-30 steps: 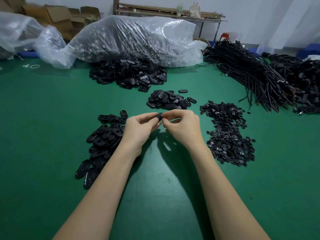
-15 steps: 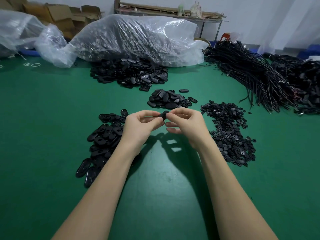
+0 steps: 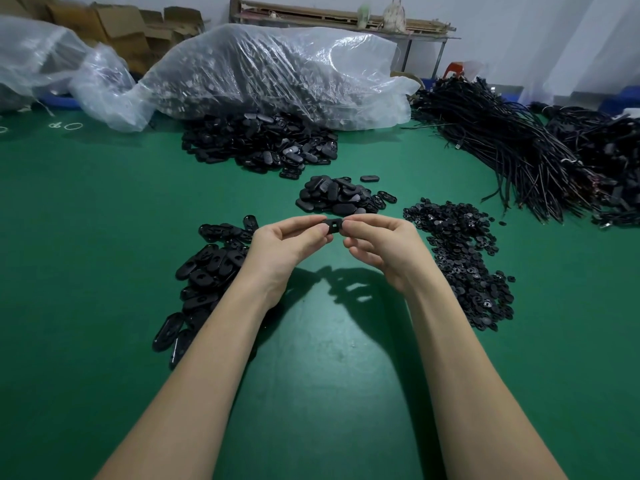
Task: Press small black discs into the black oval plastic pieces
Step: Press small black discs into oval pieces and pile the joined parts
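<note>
Behind, clear bag (image 3: 277, 71) of oval pieces (image 3: 263, 142)

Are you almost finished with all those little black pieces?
No. A small heap of black oval plastic pieces may be finished. Left hand and right hand pinch one oval piece. Left: the pile of open oval shells, small black discs, and the clear plastic bag.

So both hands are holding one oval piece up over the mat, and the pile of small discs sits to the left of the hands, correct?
Not quite. The head view shows the disc pile to the right of the hands; the pile on the left is oval pieces. The rest holds: the left hand and right hand pinch one oval piece between them above the mat.
</note>
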